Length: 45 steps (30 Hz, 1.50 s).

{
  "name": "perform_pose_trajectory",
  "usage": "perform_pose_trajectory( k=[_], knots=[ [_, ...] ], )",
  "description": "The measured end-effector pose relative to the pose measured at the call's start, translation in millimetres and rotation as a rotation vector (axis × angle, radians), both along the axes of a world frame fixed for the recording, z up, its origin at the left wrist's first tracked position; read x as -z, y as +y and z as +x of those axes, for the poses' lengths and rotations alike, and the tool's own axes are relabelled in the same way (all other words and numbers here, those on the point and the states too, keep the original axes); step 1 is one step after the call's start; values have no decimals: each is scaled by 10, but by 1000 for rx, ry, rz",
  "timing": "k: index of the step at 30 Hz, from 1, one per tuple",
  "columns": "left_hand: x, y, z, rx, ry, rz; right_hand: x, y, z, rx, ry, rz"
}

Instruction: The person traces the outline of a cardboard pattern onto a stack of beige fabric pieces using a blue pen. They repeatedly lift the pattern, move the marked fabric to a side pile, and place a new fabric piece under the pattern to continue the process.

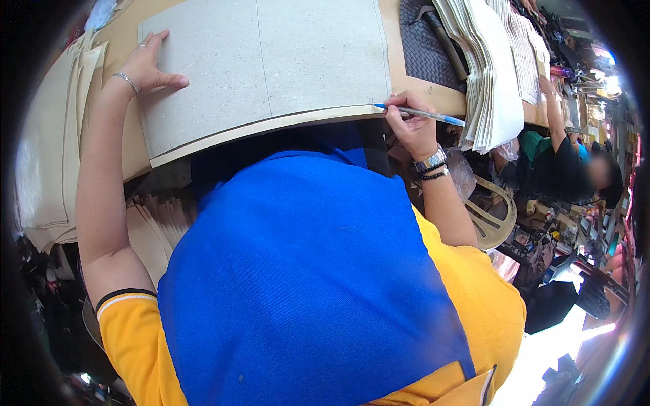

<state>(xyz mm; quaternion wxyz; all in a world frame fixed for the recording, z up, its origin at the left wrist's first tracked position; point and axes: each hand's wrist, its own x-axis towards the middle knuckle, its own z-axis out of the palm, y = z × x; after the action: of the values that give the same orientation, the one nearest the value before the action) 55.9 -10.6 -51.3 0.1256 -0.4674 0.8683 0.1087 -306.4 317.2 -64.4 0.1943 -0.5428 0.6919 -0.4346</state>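
Note:
A large grey board [210, 74] with thin lines drawn on it lies along the table's near edge. My left hand [150, 71] rests on its left side, thumb and fingers spread. In my right hand [414, 122] is a ballpoint pen [433, 116] with a clear barrel and blue ends. Its tip touches the board near the near right corner, beside some small marks. A cream-coloured sheet edge [271, 124] shows just below the board.
Stacked pale sheets [491, 88] stand on the right, with a hammer [443, 40] on a dark textured mat [416, 47] beside them. More cream sheets [51, 142] hang over the left side. A plastic chair [497, 216] and another person [555, 162] are at the right.

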Motion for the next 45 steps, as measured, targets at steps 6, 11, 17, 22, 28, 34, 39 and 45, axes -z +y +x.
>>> perform_pose_trajectory(
  k=[6,11,17,22,28,34,39,45],
  knots=[
    [0,17,12,-11,-6,-14,-71,25,8,-22,43,-6],
    [35,-12,13,0,15,-18,-3,37,51,-10,-117,-11],
    [116,-63,103,0,57,-31,-34,3,-27,56,20,12],
    [-221,398,-116,133,175,-171,101,-120,-300,145,-256,-172],
    [-1662,1992,-928,1073,1207,911,236,-396,-560,292,-307,-253],
    [-2171,2549,-1024,1427,1185,784,365,-453,-586,249,-252,-266],
    [-2145,2729,-1287,1583,1214,538,306,-450,-585,259,-272,-246],
    [-2212,3104,-1584,1510,1559,467,305,-459,-583,261,-295,-220]
  ],
)
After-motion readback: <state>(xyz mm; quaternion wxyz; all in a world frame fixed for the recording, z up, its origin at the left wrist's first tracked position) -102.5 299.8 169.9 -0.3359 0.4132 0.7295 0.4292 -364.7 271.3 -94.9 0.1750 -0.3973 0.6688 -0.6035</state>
